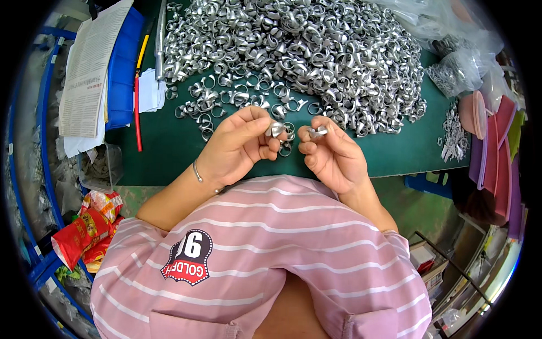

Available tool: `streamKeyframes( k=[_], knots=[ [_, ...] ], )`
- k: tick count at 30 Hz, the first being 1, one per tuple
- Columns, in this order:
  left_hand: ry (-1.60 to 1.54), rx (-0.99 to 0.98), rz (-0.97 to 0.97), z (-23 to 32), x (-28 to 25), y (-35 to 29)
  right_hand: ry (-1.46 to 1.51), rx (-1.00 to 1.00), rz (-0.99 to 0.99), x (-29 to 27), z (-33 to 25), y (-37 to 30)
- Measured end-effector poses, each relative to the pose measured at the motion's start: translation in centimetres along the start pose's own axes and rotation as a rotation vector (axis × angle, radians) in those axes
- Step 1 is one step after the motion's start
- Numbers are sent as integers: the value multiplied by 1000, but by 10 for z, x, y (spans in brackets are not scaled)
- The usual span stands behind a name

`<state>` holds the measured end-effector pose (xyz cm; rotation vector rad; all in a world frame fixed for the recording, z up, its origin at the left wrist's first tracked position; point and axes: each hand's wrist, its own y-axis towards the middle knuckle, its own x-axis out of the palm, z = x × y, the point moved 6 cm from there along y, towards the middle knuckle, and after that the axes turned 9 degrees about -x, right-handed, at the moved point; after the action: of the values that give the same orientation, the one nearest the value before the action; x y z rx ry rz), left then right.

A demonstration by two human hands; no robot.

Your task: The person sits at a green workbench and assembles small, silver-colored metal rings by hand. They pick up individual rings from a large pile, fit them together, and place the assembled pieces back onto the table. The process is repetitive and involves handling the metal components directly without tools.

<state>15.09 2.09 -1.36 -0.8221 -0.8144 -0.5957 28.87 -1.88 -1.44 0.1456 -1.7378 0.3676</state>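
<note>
A silver metal ring (pixel 276 130) is pinched between the thumb and fingers of my left hand (pixel 240 141), which wears an open bangle on the wrist. Just across from it, my right hand (pixel 337 155) pinches another silver ring (pixel 318 132) in its fingertips. A short gap parts the two hands. Both are over the near edge of the green table, in front of a large heap of similar silver rings (pixel 316 45). A smaller spread of loose rings (pixel 206 101) lies beyond my left hand, and a few sit between the hands.
At the left stand a blue bin (pixel 121 73) with printed paper (pixel 84 85), a red-and-yellow pen-like stick (pixel 137 107) and a clear tub (pixel 101 164). Clear plastic bags (pixel 457 68), small metal pieces (pixel 453 135) and a pink container (pixel 472 114) are at the right.
</note>
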Motion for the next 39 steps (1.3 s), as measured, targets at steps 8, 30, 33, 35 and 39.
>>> streamKeyframes(
  k=[8, 30, 33, 35, 39],
  knots=[
    [507, -84, 79, -8, 19, 0, -994, -203, 239, 5, 3, -5],
    [1904, 821, 294, 34, 32, 9, -1439, -593, -165, 33, -23, 1],
    [1935, 816, 310, 35, 35, 8, -1324, -570, -158, 26, -24, -1],
    [1929, 823, 331, 33, 36, 9, -1130, -506, -133, 21, -23, 0],
    [1964, 793, 314, 33, 34, 10, -551, -231, -86, 11, -19, 4]
  ],
)
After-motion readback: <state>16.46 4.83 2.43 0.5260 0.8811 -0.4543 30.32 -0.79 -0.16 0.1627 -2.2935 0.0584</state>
